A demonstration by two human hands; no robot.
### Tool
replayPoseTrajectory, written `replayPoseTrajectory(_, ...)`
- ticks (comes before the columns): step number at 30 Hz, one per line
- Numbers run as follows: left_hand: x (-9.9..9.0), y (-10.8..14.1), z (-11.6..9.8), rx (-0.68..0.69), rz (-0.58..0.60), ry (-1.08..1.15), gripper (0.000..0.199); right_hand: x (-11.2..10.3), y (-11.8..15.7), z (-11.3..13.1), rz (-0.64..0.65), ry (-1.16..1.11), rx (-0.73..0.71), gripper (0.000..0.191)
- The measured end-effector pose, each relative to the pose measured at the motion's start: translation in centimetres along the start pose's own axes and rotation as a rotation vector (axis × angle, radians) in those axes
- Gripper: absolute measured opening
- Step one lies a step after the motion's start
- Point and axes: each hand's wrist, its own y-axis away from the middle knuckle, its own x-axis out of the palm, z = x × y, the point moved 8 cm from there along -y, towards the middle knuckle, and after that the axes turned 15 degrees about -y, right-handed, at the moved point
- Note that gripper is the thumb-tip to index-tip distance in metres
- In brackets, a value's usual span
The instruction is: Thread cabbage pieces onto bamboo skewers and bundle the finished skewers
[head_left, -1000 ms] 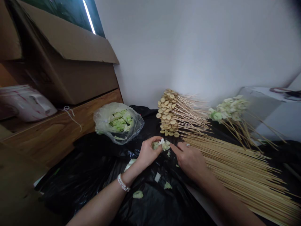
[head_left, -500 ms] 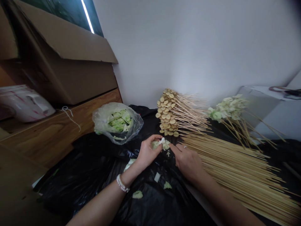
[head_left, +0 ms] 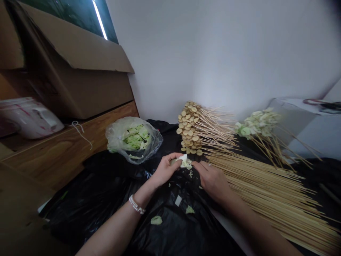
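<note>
Pale cabbage leaf pieces (head_left: 185, 162) are bunched at the fingertips of my left hand (head_left: 168, 167), which is closed on them. Pressed up to the right side of that bunch is my right hand (head_left: 211, 177), its thumb and forefinger pinched together; whatever lies inside the pinch is hidden by the fingers. Small cabbage scraps (head_left: 190, 174) lie on the black plastic sheet (head_left: 170, 236) below the hands. Beyond my left hand stands a clear plastic bag (head_left: 114, 133) holding green cabbage leaves (head_left: 137, 137).
Bare bamboo skewers (head_left: 269, 192) lie in a wide row at the right. Skewered round slices (head_left: 189, 128) are stacked against the wall, with skewered cabbage (head_left: 259, 122) farther right. A cardboard box (head_left: 96, 89) and a white plastic jug (head_left: 32, 119) stand at the left.
My left hand and wrist have shifted slightly left, and the cabbage bunch looks more gathered at its fingertips. My right hand stays close beside it, almost unmoved.
</note>
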Motion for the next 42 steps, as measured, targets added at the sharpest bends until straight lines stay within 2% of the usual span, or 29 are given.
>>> replayPoseTrajectory(5, 0.6, 0.2, 0.3, -0.084, 0.043, 0.185, 0.028, 0.2, -0.1, -0.4, 0.017, -0.084, 0.035, 0.032)
replayPoseTrajectory(9, 0.6, 0.3, 0.4, -0.099, 0.032, 0.180, 0.029, 0.4, -0.2, -0.7, 0.032, -0.128, 0.070, 0.030)
replayPoseTrajectory(14, 0.4, 0.0, 0.7, -0.070, -0.003, 0.185, 0.031, 0.2, -0.2, -0.6, 0.013, -0.110, 0.050, 0.031)
replayPoseTrajectory(20, -0.2, -0.2, 1.3, -0.030, -0.102, 0.009, 0.027, -0.5, 0.1, 0.0, -0.057, 0.076, -0.010, 0.029)
replayPoseTrajectory(23, -0.8, 0.0, 0.7, 0.044, -0.201, -0.150, 0.022, -0.3, 0.2, 0.0, -0.051, 0.110, 0.017, 0.029)
replayPoseTrajectory(26, -1.0, 0.4, 0.2, 0.074, -0.252, -0.292, 0.017, 0.1, 0.2, 0.0, -0.021, 0.116, 0.055, 0.030)
replayPoseTrajectory(31, -0.8, 0.8, 0.0, 0.075, -0.251, -0.355, 0.017, 0.9, 0.3, 0.0, 0.045, 0.087, 0.087, 0.027)
replayPoseTrajectory(37, 0.7, 1.2, -0.8, 0.140, -0.160, -0.404, 0.013, 1.3, 0.2, 0.1, 0.095, 0.015, 0.122, 0.024)
replayPoseTrajectory(39, 0.5, 1.0, -0.7, 0.135, -0.170, -0.401, 0.013, 1.2, 0.1, -0.1, 0.089, -0.002, 0.148, 0.024)
replayPoseTrajectory(42, -0.9, 0.6, -0.2, 0.097, -0.255, -0.355, 0.015, 0.9, 0.0, -0.5, 0.073, 0.004, 0.176, 0.024)
